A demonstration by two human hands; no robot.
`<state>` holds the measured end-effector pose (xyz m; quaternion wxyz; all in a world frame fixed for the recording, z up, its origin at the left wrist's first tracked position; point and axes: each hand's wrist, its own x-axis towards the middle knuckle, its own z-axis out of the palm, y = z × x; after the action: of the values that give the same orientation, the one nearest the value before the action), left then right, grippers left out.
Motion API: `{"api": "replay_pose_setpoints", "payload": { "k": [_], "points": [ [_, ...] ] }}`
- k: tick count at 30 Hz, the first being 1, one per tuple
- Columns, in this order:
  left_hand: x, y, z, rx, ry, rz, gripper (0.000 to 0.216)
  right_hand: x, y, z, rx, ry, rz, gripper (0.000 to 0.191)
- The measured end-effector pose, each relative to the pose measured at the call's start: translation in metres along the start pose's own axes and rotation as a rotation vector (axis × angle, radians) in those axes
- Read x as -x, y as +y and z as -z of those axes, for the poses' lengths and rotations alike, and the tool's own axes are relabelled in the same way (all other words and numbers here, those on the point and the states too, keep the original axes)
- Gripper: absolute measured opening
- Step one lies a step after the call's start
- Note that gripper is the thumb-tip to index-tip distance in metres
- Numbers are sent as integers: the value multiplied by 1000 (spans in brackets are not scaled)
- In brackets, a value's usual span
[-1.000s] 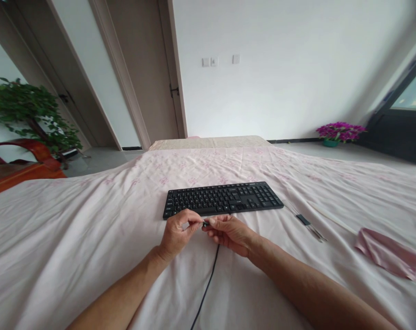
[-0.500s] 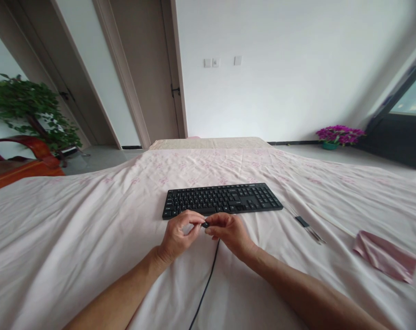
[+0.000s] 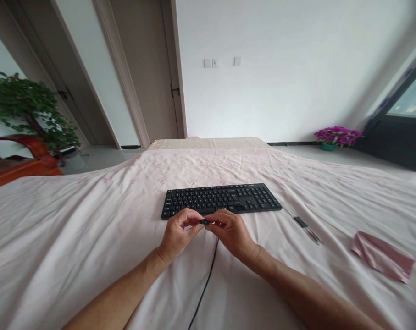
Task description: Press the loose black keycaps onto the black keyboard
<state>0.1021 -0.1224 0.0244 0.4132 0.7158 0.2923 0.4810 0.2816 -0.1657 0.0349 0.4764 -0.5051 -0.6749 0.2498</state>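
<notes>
Just in front of the black keyboard, both hands meet over a small black piece, too small and covered to name. My left hand pinches its left side between thumb and fingertips. On the other side, my right hand is closed on it with thumb and fingers. A thin black cable runs from beneath my right hand down to the bottom edge; where its upper end goes is hidden. The keyboard lies flat, its near edge partly covered by my fingers.
A pale pink patterned cloth with wrinkles covers the surface. To the right lie a small tool with a black block and thin metal prongs and a folded pink cloth. A wooden chair stands at far left.
The small black piece has been turned slightly between my fingertips, and my right fingers have closed nearer over it. The keyboard and the tool stay where they were on the cloth.
</notes>
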Motion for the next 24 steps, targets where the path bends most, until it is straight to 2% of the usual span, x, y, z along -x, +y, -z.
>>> {"api": "replay_pose_setpoints", "payload": {
  "k": [5, 8, 10, 13, 15, 18, 24],
  "points": [
    [1, 1, -1, -14, -23, -38, 13, 0, -5, 4, 96, -69, 81, 20],
    [-1, 1, 2, -101, -31, -84, 13, -10, -1, 22, 221, -98, 94, 19],
    [-4, 0, 9, -213, 61, -134, 14, -20, 8, 43, 331, -48, 66, 19],
    [-14, -7, 26, -382, 293, -182, 18, -34, 28, 81, 515, 57, -4, 18],
    [-20, -16, 39, -477, 377, -165, 20, -39, 42, 100, 618, 54, -54, 17],
    [-27, -35, 55, -586, 456, -83, 25, -39, 58, 112, 697, 6, -86, 18],
    [-27, -65, 64, -625, 396, 69, 35, -37, 64, 108, 681, -78, -48, 18]
  ]
}}
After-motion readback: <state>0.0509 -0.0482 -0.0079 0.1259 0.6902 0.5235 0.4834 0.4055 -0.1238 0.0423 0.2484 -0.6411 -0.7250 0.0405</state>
